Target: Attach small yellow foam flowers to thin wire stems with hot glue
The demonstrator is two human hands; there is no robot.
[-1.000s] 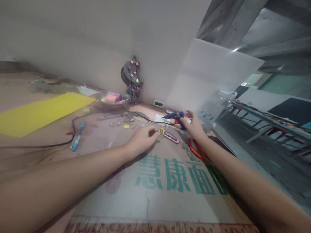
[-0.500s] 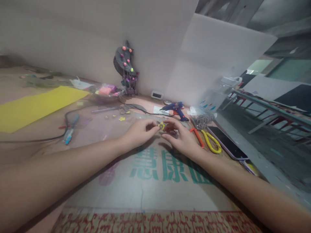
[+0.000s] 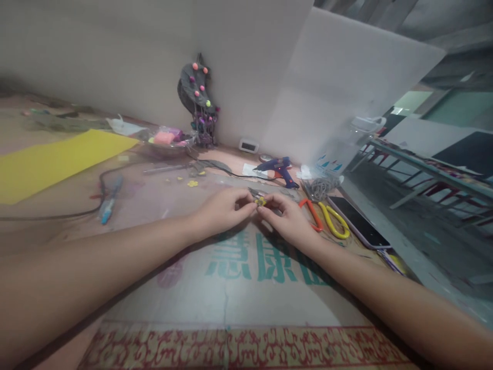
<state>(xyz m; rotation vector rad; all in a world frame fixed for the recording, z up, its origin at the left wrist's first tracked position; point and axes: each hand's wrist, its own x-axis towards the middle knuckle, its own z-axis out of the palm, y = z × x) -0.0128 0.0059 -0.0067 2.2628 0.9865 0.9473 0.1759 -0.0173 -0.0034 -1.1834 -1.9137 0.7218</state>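
Between the fingertips of both hands is a small yellow flower (image 3: pixel 261 201), partly covered by the fingers. My left hand (image 3: pixel 233 208) pinches its left side. From the right, my right hand (image 3: pixel 284 213) closes thumb and index finger on it. Another yellow flower (image 3: pixel 192 183) lies flat on the table beyond my left hand, with small yellow scraps around it. Scissors or pliers with one orange handle (image 3: pixel 313 216) and one yellow handle (image 3: pixel 334 221) lie right of my right hand; the blades run behind the fingers.
A blue glue gun (image 3: pixel 278 167) lies behind the hands, its cord trailing left. A phone (image 3: pixel 360 222) is at the table's right edge. A yellow sheet (image 3: pixel 57 162), a blue pen (image 3: pixel 111 201) and a pompom-decorated moon (image 3: pixel 194 90) are to the left and back.
The fingers of my right hand have closed in on the flower, and its thumb has come up to it. The flower has turned and sits slightly lower. The view has shifted a little.
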